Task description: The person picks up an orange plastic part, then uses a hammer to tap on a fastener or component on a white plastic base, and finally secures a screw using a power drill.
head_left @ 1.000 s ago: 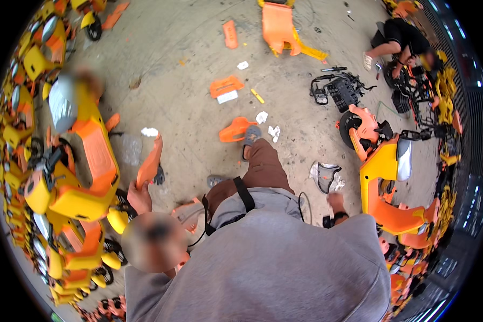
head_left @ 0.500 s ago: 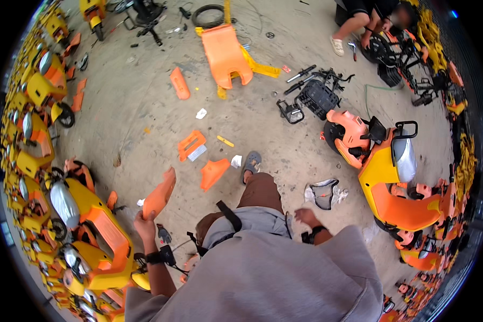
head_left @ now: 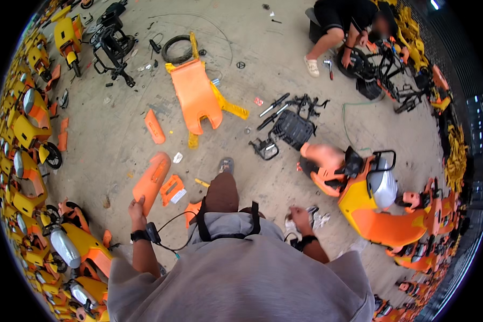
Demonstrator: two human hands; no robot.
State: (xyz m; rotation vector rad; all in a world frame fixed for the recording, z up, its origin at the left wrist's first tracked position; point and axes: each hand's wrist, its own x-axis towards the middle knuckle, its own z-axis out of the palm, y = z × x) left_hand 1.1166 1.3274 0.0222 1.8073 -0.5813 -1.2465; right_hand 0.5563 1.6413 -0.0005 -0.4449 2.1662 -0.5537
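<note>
Floor (head_left: 99,145) strewn with scooter parts (head_left: 197,96), left hand (head_left: 138,210) gripping orange panel (head_left: 151,181), right hand (head_left: 300,218) loose

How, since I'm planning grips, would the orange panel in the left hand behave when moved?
Likely stiff: the orange panel shows no sag, gripped near one end. Probably light: the left hand alone holds it. Its smooth surface may slip.

Soft light, faint shadows, curved black rim

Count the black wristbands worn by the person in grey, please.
2: one black wristband just behind the left hand, which holds an orange panel; another wristband just behind the right hand.
</note>
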